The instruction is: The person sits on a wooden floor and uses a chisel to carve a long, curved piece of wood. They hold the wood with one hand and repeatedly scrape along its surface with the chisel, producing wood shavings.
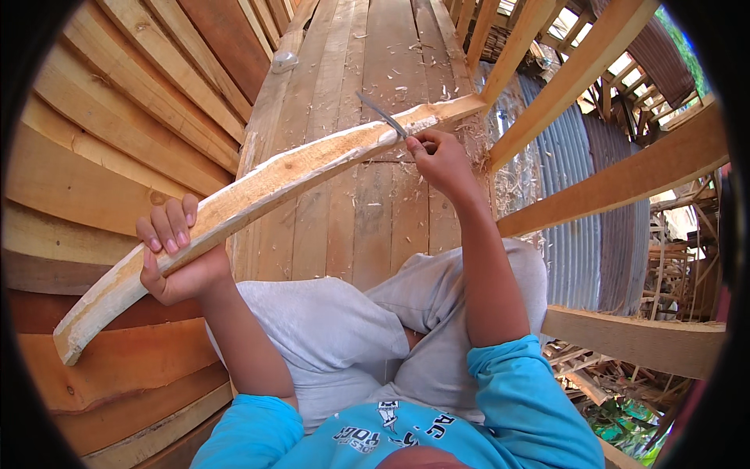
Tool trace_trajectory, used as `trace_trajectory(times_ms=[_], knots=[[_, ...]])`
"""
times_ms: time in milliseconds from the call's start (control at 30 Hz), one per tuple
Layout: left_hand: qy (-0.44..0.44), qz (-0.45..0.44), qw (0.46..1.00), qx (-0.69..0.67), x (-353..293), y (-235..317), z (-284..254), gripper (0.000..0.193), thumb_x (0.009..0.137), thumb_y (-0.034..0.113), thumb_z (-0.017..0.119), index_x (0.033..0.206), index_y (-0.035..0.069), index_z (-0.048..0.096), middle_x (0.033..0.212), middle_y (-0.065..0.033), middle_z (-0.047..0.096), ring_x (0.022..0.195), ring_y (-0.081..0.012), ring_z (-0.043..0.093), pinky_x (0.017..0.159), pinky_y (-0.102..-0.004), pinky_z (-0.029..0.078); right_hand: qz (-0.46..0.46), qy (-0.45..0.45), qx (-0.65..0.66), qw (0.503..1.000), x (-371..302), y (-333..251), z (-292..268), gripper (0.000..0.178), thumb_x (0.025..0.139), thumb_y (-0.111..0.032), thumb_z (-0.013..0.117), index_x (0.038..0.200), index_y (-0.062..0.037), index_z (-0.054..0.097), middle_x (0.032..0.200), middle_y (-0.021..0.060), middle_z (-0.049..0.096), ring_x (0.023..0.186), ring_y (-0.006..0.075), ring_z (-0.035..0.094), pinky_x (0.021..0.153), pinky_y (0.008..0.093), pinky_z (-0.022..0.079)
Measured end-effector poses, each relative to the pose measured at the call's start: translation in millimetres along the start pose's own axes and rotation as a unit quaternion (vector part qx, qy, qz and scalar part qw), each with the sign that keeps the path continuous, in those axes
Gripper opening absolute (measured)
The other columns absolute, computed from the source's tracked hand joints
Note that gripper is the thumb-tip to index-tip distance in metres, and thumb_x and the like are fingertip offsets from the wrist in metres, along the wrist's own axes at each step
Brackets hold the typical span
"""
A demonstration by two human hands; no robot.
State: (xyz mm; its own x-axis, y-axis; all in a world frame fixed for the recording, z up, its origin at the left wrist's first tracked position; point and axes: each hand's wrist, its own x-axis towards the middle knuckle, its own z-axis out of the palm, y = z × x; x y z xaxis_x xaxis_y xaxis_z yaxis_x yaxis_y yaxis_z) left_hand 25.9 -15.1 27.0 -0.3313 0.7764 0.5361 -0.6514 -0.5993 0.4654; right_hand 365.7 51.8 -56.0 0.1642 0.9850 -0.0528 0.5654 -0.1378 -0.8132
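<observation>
A long, pale length of wood (pixel 297 162) slants across in front of me from lower left to upper right, its edges whitish and freshly cut. My left hand (pixel 194 270) grips it near the lower left end, fingers over one edge and thumb on the near side. Close to the far right end, my right hand (pixel 440 162) is closed round a knife. The thin grey blade (pixel 380 112) points up and left, lying across the wood's upper part. The knife's handle is hidden inside my fingers.
Wood shavings lie scattered over the plank floor (pixel 375 207). A small clear plastic bag or container (pixel 284 62) sits at the far left of it. A board wall (pixel 117 176) rises on the left. Wooden rails (pixel 625 184) and corrugated metal sheets (pixel 566 199) are on the right.
</observation>
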Motion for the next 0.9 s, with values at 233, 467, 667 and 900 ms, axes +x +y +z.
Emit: trace_trajectory(times_ms=[233, 467, 667, 900], knots=[[0.019, 0.017, 0.999, 0.019, 0, -2, 5, 0.026, 0.075, 0.026, 0.063, 0.074, 0.019, 0.038, 0.062, 0.0062, 0.039, 0.059, -0.0073, 0.040, 0.068, -0.0246, 0.033, 0.127, 0.065, -0.073, 0.987, -4, -26, 18, 0.070, 0.100, -0.048, 0.031, 0.094, 0.0093, 0.070, 0.096, 0.0320, 0.067, 0.098, 0.0473, 0.064, 0.092, 0.0541, 0.047], [-0.014, -0.001, 1.000, 0.000, 1, 0, -6, 0.026, 0.073, 0.023, 0.063, 0.073, 0.019, 0.037, 0.062, 0.0067, 0.039, 0.061, -0.0075, 0.040, 0.073, -0.0263, 0.035, 0.069, 0.141, -0.147, 0.977, 10, -5, 31, 0.055, 0.095, -0.035, 0.035, 0.087, 0.0061, 0.071, 0.096, 0.0330, 0.066, 0.095, 0.0489, 0.064, 0.089, 0.0553, 0.048], [-0.009, 0.011, 1.000, 0.017, 0, -1, -5, 0.028, 0.074, 0.028, 0.065, 0.075, 0.019, 0.038, 0.063, 0.0064, 0.041, 0.061, -0.0075, 0.040, 0.069, -0.0257, 0.032, 0.070, 0.159, -0.180, 0.968, 4, -15, 39, 0.053, 0.093, -0.033, 0.036, 0.085, 0.0061, 0.071, 0.090, 0.0307, 0.067, 0.089, 0.0500, 0.065, 0.085, 0.0546, 0.050], [-0.032, 0.007, 0.999, 0.015, 2, 1, -9, 0.025, 0.078, 0.030, 0.060, 0.075, 0.020, 0.038, 0.063, 0.0059, 0.041, 0.060, -0.0081, 0.041, 0.070, -0.0286, 0.033, 0.087, 0.157, -0.176, 0.968, 13, -9, 25, 0.056, 0.093, -0.034, 0.033, 0.092, 0.0072, 0.070, 0.101, 0.0320, 0.066, 0.100, 0.0496, 0.063, 0.093, 0.0536, 0.046]])
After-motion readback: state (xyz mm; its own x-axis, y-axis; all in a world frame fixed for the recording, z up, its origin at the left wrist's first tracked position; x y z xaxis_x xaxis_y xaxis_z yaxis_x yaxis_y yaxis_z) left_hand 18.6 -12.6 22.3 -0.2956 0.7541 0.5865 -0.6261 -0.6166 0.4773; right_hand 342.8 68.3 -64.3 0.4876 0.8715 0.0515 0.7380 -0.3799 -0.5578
